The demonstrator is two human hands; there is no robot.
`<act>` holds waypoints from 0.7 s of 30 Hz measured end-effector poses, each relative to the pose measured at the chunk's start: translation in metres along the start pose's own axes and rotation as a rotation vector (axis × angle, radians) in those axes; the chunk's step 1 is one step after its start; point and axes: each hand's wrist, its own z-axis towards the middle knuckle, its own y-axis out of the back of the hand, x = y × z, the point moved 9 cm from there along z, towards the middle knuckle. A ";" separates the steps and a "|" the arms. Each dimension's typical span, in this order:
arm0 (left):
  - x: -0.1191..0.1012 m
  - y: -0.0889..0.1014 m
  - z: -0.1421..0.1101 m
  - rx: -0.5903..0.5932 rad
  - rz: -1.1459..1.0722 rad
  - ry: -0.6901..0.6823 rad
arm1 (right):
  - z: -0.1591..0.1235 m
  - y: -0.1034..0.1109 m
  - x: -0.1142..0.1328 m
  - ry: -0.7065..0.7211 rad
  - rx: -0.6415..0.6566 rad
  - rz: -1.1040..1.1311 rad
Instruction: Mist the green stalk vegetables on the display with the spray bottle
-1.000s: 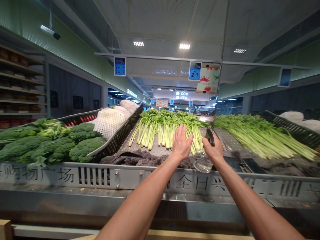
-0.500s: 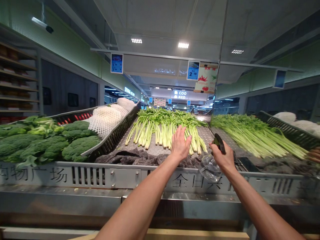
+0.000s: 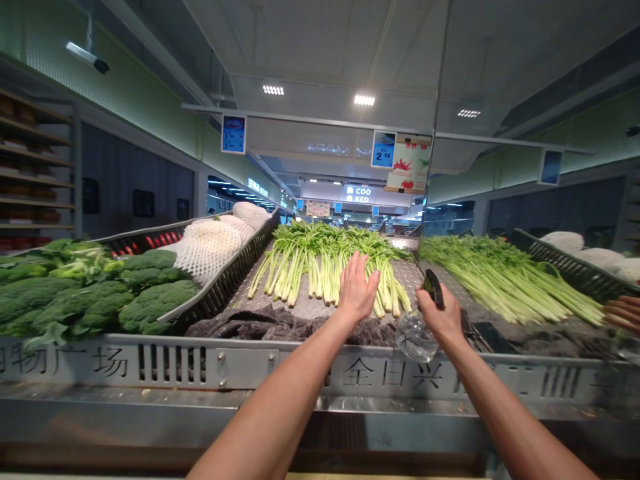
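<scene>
Bunches of celery [image 3: 320, 270] lie side by side on the sloping display, leaves at the back and pale stalk ends toward me. My left hand [image 3: 359, 287] is over the stalks at their right half, palm down with fingers stretched out; whether it touches them I cannot tell. In my right hand [image 3: 443, 310] is a clear spray bottle [image 3: 416, 337] with a black trigger head [image 3: 434, 288], gripped near its top. The bottle is at the crate's front edge, right of the celery, its nozzle end toward the stalks. A dark crumpled cloth [image 3: 280, 325] lies below the stalk ends.
Broccoli [image 3: 95, 297] fills the left side, beside net-wrapped white produce [image 3: 213, 247] behind a black crate wall [image 3: 230, 283]. A mirror panel [image 3: 500, 220] on the right reflects celery and a hand. The grey front rail [image 3: 250, 363] runs across. Price cards [image 3: 383, 149] hang overhead.
The view has tilted up a little, so the display sits slightly lower in the picture. Both hands keep nearly the same pose, the left still outstretched, the right still around the spray bottle.
</scene>
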 end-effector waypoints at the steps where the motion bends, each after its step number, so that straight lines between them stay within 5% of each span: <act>1: 0.001 0.002 0.002 -0.004 0.003 0.004 | 0.002 0.000 0.003 0.003 -0.005 0.008; 8: 0.013 0.014 0.010 -0.034 0.009 0.016 | 0.017 -0.006 0.026 0.006 -0.031 0.040; 21: 0.032 0.028 0.013 -0.050 0.018 0.079 | 0.020 -0.028 0.020 -0.003 0.005 -0.033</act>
